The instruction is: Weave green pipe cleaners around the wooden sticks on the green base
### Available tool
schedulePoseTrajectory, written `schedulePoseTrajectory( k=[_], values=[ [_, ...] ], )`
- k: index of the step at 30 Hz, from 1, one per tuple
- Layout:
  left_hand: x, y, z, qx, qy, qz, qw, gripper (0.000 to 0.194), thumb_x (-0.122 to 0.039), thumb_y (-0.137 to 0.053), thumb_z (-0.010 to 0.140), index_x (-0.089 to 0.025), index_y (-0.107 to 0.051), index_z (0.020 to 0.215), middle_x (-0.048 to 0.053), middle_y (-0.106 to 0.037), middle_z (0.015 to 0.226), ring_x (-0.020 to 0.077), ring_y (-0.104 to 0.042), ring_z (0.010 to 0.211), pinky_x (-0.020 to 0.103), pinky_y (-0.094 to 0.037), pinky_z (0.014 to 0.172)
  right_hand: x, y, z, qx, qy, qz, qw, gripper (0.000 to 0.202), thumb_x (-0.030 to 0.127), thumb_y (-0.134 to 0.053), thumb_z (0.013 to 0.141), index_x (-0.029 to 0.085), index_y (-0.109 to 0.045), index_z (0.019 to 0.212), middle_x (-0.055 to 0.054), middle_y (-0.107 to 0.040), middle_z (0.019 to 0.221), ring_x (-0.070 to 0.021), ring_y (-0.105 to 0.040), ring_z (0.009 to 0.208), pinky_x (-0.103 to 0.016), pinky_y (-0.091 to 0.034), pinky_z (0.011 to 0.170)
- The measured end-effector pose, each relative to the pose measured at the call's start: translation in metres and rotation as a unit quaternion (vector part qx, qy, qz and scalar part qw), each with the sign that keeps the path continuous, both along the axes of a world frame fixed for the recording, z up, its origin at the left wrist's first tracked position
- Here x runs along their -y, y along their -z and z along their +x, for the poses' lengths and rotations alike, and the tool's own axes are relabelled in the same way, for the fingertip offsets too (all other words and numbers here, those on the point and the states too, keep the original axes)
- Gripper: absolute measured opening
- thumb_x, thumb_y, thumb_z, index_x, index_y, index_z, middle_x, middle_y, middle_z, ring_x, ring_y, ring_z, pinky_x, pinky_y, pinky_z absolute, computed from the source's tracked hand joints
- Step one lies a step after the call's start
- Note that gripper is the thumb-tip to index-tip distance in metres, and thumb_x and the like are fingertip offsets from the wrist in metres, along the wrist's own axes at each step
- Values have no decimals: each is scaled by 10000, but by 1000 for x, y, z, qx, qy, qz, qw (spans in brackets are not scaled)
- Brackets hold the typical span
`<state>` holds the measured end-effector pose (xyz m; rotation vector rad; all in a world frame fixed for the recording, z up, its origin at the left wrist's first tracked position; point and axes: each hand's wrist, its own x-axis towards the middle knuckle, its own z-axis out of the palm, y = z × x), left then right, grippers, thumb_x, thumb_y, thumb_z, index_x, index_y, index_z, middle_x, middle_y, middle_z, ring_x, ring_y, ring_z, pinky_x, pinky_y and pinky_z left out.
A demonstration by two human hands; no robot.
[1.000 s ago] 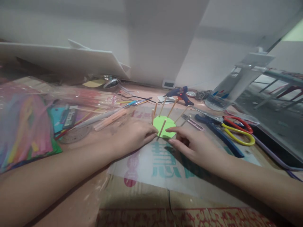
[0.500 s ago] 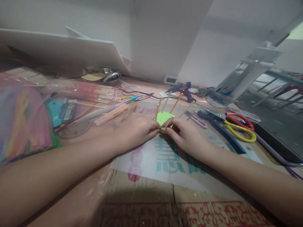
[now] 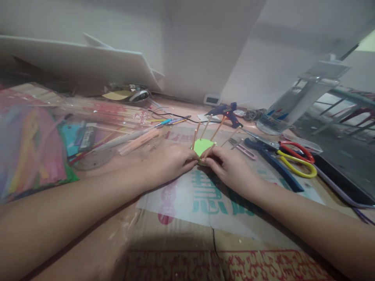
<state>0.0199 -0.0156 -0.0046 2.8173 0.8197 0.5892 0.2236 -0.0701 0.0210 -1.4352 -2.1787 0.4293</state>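
A bright green disc [image 3: 202,146] lies on a printed white sheet [image 3: 181,199], with several thin wooden sticks [image 3: 217,128] standing up around its edge. My left hand [image 3: 172,162] is closed at the disc's near left edge, thumb and fingertips pinched on it. From the right, my right hand [image 3: 231,168] pinches the near edge, its fingers curled beside a short stick. The fingertips of both hands almost meet and hide the front rim of the disc.
Behind the disc are a blue glue gun [image 3: 231,114] and its cord. Scissors [image 3: 297,156], pliers [image 3: 278,168], a phone [image 3: 342,179] and a clear plastic container [image 3: 281,105] are at right. Pipe cleaners [image 3: 32,152] and packaged sticks [image 3: 108,111] lie at left.
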Motion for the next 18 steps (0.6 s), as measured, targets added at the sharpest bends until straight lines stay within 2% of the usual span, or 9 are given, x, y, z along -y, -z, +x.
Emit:
schedulePoseTrajectory(
  k=[3, 7, 10, 13, 18],
  values=[
    [-1, 1, 0, 3, 4, -3, 1000, 237, -346, -520, 973, -225, -721, 941, 13, -756, 896, 196, -689, 825, 301, -426, 700, 1, 0, 2, 14, 0, -18, 1000, 113, 251, -596, 924, 177, -668, 969, -33, -732, 818, -159, -642, 710, -258, -446, 654],
    [-1, 2, 0, 12, 5, 2, 1000, 209, -322, -538, 964, -250, -729, 1007, 9, -765, 953, 197, -698, 867, 300, -445, 731, 6, -7, 7, 53, 1, -33, 998, 270, 298, -632, 912, 174, -661, 1151, -39, -748, 812, -163, -650, 664, -259, -443, 614],
    [-1, 2, 0, 11, 9, 16, 1000, 203, -303, -543, 959, -252, -729, 1021, -5, -771, 976, 199, -707, 883, 305, -453, 737, 14, -13, 15, 107, -4, -36, 994, 284, 349, -596, 937, 184, -681, 1153, -49, -759, 835, -175, -671, 681, -268, -455, 615],
    [0, 2, -1, 5, 17, 39, 999, 210, -299, -541, 957, -241, -732, 1022, -1, -772, 997, 202, -710, 901, 313, -460, 750, 26, -13, 25, 178, -35, 3, 983, 275, 347, -562, 958, 191, -690, 1144, -67, -766, 928, -204, -703, 762, -289, -479, 644],
    [4, -3, -4, 8, 29, 118, 993, 249, -321, -520, 969, -229, -750, 944, 9, -775, 890, 193, -706, 812, 322, -446, 723, 38, 5, 34, 245, -81, 122, 958, 347, 288, -522, 979, 101, -621, 1254, -120, -755, 994, -233, -721, 809, -320, -512, 662]
  ],
)
